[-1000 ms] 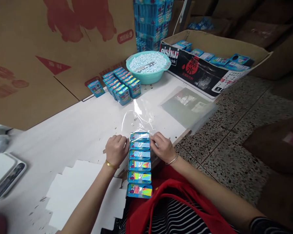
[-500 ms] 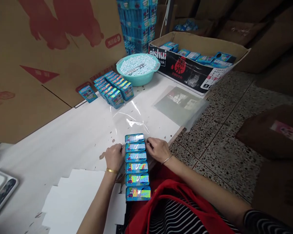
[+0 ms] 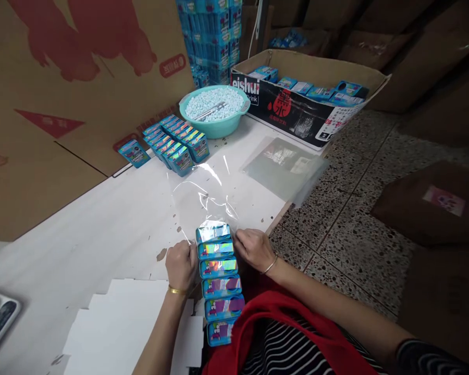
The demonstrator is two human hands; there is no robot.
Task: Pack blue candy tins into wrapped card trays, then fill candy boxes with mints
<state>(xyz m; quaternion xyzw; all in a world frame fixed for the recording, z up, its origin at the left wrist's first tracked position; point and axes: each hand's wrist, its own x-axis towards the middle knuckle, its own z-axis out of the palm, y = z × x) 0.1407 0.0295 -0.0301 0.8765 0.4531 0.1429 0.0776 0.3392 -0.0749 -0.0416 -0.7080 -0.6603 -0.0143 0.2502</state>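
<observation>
A single row of several small blue tins (image 3: 219,267) with shiny labels runs from the table edge toward my body. Over its far end lies a clear plastic bag (image 3: 197,195), spread flat on the table and creased with bright glare. To the left of the row, my left hand (image 3: 180,264) is closed, fingers pinching the bag's near edge. My right hand (image 3: 254,250) is closed on the opposite side of the row, gripping the bag's other edge. The nearest tin is partly hidden by the red apron.
Blue boxes (image 3: 175,141) stand in rows beside a large carton (image 3: 82,156). Behind are a teal basin (image 3: 219,129) of pale pellets and an open box (image 3: 275,107) of blue packs. Flat plastic bags (image 3: 283,169) lie right, white cards (image 3: 115,317) lower left.
The row of tins has shifted slightly toward my body, and its far end now shows under the glossy film. Both hands sit a little lower, still closed; the bag is more creased.
</observation>
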